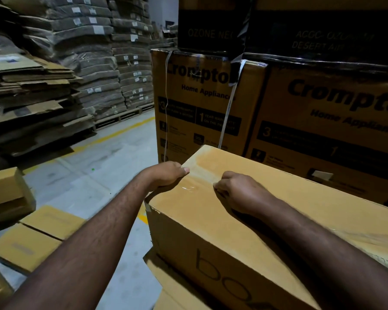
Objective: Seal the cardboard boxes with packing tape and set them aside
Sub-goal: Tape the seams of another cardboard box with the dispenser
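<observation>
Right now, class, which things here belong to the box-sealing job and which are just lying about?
Job: box, tape, left hand, right hand.
Lying about: printed cartons, flattened cardboard, wrapped stacks.

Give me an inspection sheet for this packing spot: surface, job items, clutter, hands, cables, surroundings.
Surface: the cardboard box rests on another carton, above the concrete floor.
Job's things: clear tape runs across the box top.
Clutter: small boxes lie on the floor at left.
Hands: the left hand grips the box's far left edge; the right hand rests on the tape, fingers curled, pinch unclear.
Cables: nothing seen; white straps hang on the Crompton boxes.
Surroundings: flattened cardboard stacks on pallets; yellow floor line.
</observation>
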Motion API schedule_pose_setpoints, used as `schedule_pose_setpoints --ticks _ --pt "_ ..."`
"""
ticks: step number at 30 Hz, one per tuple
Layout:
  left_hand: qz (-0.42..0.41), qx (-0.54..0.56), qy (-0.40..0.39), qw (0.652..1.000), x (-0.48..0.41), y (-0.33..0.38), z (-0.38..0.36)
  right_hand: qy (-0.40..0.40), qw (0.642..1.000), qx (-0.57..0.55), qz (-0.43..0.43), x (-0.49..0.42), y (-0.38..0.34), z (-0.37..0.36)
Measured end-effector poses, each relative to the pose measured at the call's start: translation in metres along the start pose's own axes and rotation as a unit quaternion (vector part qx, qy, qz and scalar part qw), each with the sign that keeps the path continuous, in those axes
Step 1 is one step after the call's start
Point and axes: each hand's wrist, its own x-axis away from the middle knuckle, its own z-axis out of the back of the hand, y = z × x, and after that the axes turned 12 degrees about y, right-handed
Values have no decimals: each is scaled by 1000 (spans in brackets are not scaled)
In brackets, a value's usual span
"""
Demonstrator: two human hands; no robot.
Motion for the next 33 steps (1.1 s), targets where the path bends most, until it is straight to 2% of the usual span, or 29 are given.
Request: schedule_pose_setpoints --ticks 8,14,18,24,27,30,33 --pt "-4 93 -15 996 2 -5 -2 -30 998 -19 -55 52 47 24" --pt "-13 101 -10 995 7 6 -11 -52 998 19 -17 60 44 31" --pt "-17 125 -4 992 19 14 -24 3 1000 -15 22 32 21 15" --pt "13 251 -44 967 26 -8 -23 49 995 -62 61 -31 -15 -13" --pt "-27 205 -28 978 32 -16 -24 63 991 -85 83 -51 -19 -22" --pt "-48 106 20 993 42 -24 -21 33 992 -77 91 -68 -21 -31" --pt "-19 178 5 984 63 -28 -13 -6 993 -50 108 -81 -28 -36"
